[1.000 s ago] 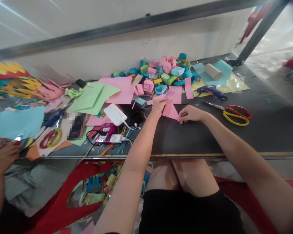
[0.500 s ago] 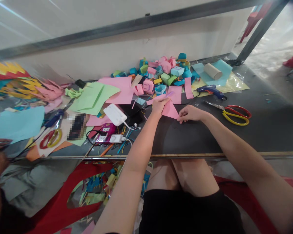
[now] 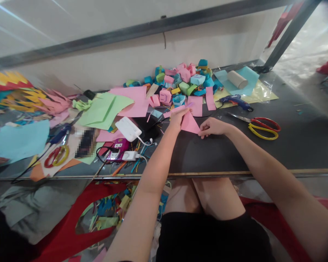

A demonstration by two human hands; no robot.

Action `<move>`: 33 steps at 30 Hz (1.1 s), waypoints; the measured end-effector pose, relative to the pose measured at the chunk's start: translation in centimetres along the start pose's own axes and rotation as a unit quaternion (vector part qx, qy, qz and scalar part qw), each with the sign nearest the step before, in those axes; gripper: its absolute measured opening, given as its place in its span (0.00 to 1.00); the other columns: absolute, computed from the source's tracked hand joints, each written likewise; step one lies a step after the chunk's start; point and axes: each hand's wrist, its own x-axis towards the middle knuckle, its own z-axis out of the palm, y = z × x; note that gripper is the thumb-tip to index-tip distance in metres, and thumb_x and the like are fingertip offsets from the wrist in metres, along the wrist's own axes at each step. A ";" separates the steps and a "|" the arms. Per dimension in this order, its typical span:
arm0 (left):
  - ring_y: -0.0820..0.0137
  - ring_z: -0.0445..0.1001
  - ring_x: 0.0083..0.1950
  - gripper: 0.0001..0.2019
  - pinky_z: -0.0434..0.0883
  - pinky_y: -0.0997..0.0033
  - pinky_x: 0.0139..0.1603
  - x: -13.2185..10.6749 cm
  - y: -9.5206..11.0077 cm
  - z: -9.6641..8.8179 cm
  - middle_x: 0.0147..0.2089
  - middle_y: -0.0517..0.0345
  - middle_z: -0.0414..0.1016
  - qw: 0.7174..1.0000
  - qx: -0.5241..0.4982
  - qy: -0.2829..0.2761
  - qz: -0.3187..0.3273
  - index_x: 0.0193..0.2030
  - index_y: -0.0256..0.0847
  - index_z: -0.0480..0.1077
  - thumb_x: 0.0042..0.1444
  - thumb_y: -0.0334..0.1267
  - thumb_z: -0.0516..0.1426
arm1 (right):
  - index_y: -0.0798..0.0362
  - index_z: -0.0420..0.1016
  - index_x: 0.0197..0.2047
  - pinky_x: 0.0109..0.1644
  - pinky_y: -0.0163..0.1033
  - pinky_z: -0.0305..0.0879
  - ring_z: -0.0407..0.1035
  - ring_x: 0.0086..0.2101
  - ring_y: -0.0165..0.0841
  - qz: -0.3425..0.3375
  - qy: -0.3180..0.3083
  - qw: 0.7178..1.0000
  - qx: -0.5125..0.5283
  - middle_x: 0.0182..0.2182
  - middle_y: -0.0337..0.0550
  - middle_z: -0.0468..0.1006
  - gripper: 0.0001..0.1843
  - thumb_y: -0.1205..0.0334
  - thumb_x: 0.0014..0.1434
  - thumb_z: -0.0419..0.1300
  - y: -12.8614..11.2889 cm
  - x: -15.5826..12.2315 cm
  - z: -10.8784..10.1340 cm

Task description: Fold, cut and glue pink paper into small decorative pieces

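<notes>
Pink paper (image 3: 190, 123): a folded triangle lying flat mid-table (image 3: 303, 145), back from the near edge, where it was a second ago.
Left hand (image 3: 177, 117): fingers pinch its upper corner, unmoved.
Right hand (image 3: 213, 127): fingers pressed together on its lower right corner, unmoved.
Change: only a co-worker's hand has left the table's left end.
Meaning: the paper stays pinned in place and looks no further along.

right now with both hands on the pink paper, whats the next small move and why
Probably slide the right hand along the edge of the pink paper to press it flat: it lies triangle-shaped on the table, the left hand pinching its top, the right its lower corner.
</notes>
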 end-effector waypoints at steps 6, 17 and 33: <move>0.63 0.83 0.43 0.11 0.77 0.60 0.53 0.2 0.3 0.1 0.35 0.54 0.84 1.000 -0.018 0.006 -0.008 0.34 0.38 0.80 0.45 0.38 0.72 | 0.51 0.78 0.22 0.34 0.36 0.66 0.70 0.25 0.29 -0.006 -0.006 1.000 -0.011 0.25 0.42 0.84 0.19 0.44 0.44 0.73 0.0 0.1 0.0; 0.62 0.83 0.44 0.07 0.75 0.59 0.55 0.6 -0.1 0.1 0.31 0.55 0.83 0.999 0.004 0.038 0.028 0.30 0.38 0.80 0.49 0.38 0.70 | 0.52 0.78 0.24 0.33 0.36 0.67 0.71 0.25 0.29 -0.009 -0.001 1.000 0.002 0.25 0.42 0.84 0.20 0.43 0.45 0.73 0.6 0.5 -0.1; 0.72 0.73 0.33 0.17 0.70 0.72 0.38 -0.4 1.2 -0.2 0.28 0.59 0.78 0.992 0.116 -0.054 0.016 0.29 0.37 0.80 0.44 0.50 0.73 | 0.54 0.77 0.25 0.27 0.34 0.66 0.69 0.22 0.27 -0.018 0.088 0.994 0.059 0.26 0.44 0.84 0.22 0.44 0.43 0.75 1.1 0.7 0.5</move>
